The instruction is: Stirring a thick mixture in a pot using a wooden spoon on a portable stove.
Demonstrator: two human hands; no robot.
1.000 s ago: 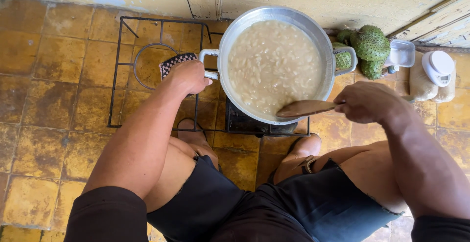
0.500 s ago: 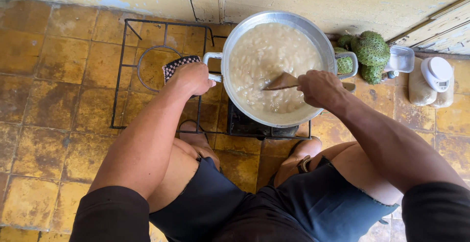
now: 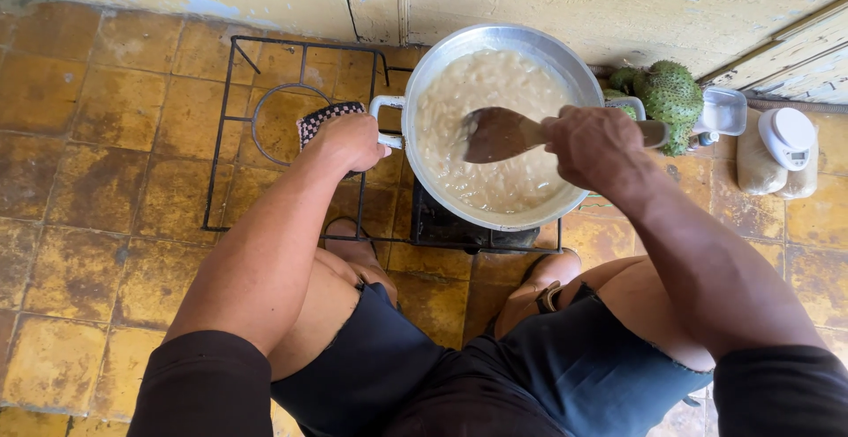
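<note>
Here my left hand (image 3: 346,141) grips the checkered cloth (image 3: 320,120) around the pot (image 3: 446,53) handle; my right hand (image 3: 594,144) fingers clasp the wooden paddle (image 3: 499,133) above the porridge (image 3: 495,83).

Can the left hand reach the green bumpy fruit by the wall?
Probably not easily: the left hand grips the pot handle with a cloth, and the pot sits between it and the fruit.

We see a wide aluminium pot (image 3: 499,48) on a black wire stove frame, full of pale, beany porridge. A wooden spatula (image 3: 499,134) lies level over it (blade coated, pointing left), and a checkered cloth (image 3: 320,119) pads the pot's left handle.
</note>
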